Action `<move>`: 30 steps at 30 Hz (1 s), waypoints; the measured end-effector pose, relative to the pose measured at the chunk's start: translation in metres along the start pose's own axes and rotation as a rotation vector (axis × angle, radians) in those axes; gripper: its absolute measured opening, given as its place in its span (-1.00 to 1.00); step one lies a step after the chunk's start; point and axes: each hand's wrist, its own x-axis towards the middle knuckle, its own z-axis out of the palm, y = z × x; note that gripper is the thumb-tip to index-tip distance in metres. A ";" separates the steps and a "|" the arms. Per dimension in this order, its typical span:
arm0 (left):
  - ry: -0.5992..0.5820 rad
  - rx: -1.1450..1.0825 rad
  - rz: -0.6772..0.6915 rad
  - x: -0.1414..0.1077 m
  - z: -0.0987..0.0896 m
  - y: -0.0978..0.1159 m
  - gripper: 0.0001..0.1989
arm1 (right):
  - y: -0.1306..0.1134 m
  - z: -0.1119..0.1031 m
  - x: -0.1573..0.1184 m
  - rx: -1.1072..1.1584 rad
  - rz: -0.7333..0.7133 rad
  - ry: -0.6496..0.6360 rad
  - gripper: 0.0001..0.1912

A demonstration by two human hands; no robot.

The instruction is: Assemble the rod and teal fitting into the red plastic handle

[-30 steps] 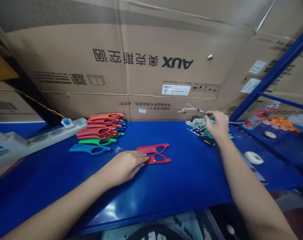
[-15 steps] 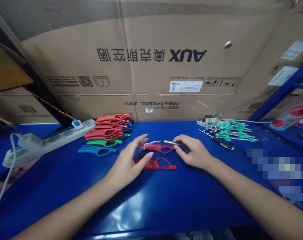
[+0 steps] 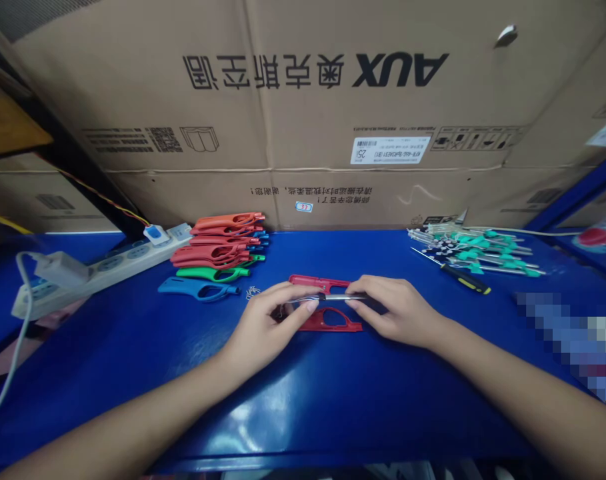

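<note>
A slim metal lighter tube [image 3: 337, 297] with a black collar and thin wires spans level between my hands. My right hand [image 3: 397, 307] pinches its right end between thumb and fingers. My left hand [image 3: 267, 320] closes thumb and fingers on the wired end beside the collar. Behind the tube lies one red lighter handle half [image 3: 315, 281], partly covered by my fingers. In front of it another red handle half [image 3: 310, 324] with a looped opening rests on the blue table [image 3: 293, 393]; my left thumb hides part of it.
Small screws [image 3: 253, 291] lie left of my left hand. Further left are stacked orange and red handles [image 3: 210, 255], a green handle [image 3: 207, 274], a blue handle [image 3: 183, 288] and a power strip [image 3: 107, 265]. At right lie a screwdriver [image 3: 465, 279] and several green-capped tubes [image 3: 497, 250]. A carton [image 3: 303, 120] stands behind.
My left hand has closed from a looser, open pose onto the wired end of the tube. The tube now sits nearer me, off the far red half. The camera view has shifted slightly.
</note>
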 end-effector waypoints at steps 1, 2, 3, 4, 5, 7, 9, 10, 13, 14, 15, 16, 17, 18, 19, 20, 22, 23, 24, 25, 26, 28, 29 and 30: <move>0.011 0.002 0.014 0.000 0.000 0.001 -0.80 | 0.000 0.000 0.000 -0.009 -0.008 -0.007 -0.89; 0.016 0.002 0.026 0.000 -0.001 0.001 -0.81 | 0.000 0.001 0.000 -0.015 -0.015 -0.011 -0.89; 0.017 0.002 0.033 0.000 -0.001 0.001 -0.81 | -0.001 0.001 0.000 -0.017 -0.019 -0.013 -0.88; 0.016 0.002 0.038 -0.001 -0.002 0.001 -0.82 | -0.001 0.002 0.000 -0.017 -0.020 -0.015 -0.88; 0.015 0.001 0.042 -0.001 -0.002 0.001 -0.83 | -0.001 0.002 0.000 -0.018 -0.022 -0.016 -0.88; 0.019 0.003 0.057 -0.001 -0.003 0.001 -0.85 | -0.001 0.003 0.000 -0.022 -0.030 -0.012 -0.88; 0.037 0.013 0.085 -0.002 -0.003 0.000 -0.86 | -0.002 0.003 0.000 -0.026 -0.040 -0.011 -0.87; 0.044 0.019 0.101 -0.002 -0.002 0.001 -0.86 | -0.002 0.003 0.000 -0.026 -0.042 -0.010 -0.87; 0.041 0.039 0.156 -0.003 -0.001 0.001 -0.84 | -0.003 0.003 -0.001 -0.021 -0.039 -0.016 -0.86; 0.039 0.045 0.179 -0.003 0.000 0.002 -0.83 | -0.004 0.003 -0.001 -0.020 -0.042 -0.016 -0.86; 0.041 0.052 0.202 -0.004 0.000 0.002 -0.82 | -0.004 0.003 -0.001 -0.018 -0.048 -0.014 -0.86; 0.047 0.061 0.223 -0.004 0.000 0.001 -0.83 | -0.005 0.003 -0.001 -0.017 -0.059 -0.013 -0.87; 0.054 0.072 0.243 -0.004 0.000 0.001 -0.85 | -0.005 0.004 -0.001 -0.017 -0.069 -0.016 -0.87; 0.059 0.083 0.262 -0.004 -0.001 0.001 -0.87 | -0.006 0.004 -0.001 -0.019 -0.079 -0.022 -0.88; 0.061 0.093 0.277 -0.004 -0.001 0.001 -0.88 | -0.006 0.004 -0.001 -0.022 -0.087 -0.032 -0.88; 0.063 0.102 0.292 -0.004 -0.001 0.001 -0.89 | -0.007 0.004 -0.001 -0.027 -0.093 -0.042 -0.88; 0.064 0.110 0.312 -0.005 -0.002 0.001 -0.89 | -0.007 0.004 0.000 -0.043 -0.105 -0.057 -0.86; 0.064 0.110 0.318 -0.005 -0.003 0.001 -0.89 | -0.007 0.004 0.000 -0.053 -0.114 -0.058 -0.85; 0.062 0.107 0.325 -0.005 -0.003 0.001 -0.89 | -0.007 0.004 0.000 -0.063 -0.126 -0.058 -0.84; 0.059 0.104 0.335 -0.006 -0.003 0.001 -0.88 | -0.007 0.004 0.000 -0.073 -0.137 -0.056 -0.83; 0.055 0.103 0.345 -0.006 -0.002 0.001 -0.87 | -0.007 0.004 0.000 -0.079 -0.146 -0.055 -0.82; 0.052 0.103 0.364 -0.007 -0.002 0.001 -0.86 | -0.007 0.004 0.000 -0.081 -0.157 -0.056 -0.81; 0.052 0.105 0.370 -0.007 -0.002 0.000 -0.85 | -0.008 0.003 0.000 -0.079 -0.159 -0.058 -0.80; 0.053 0.106 0.374 -0.008 -0.002 0.000 -0.86 | -0.009 0.003 0.000 -0.078 -0.159 -0.061 -0.80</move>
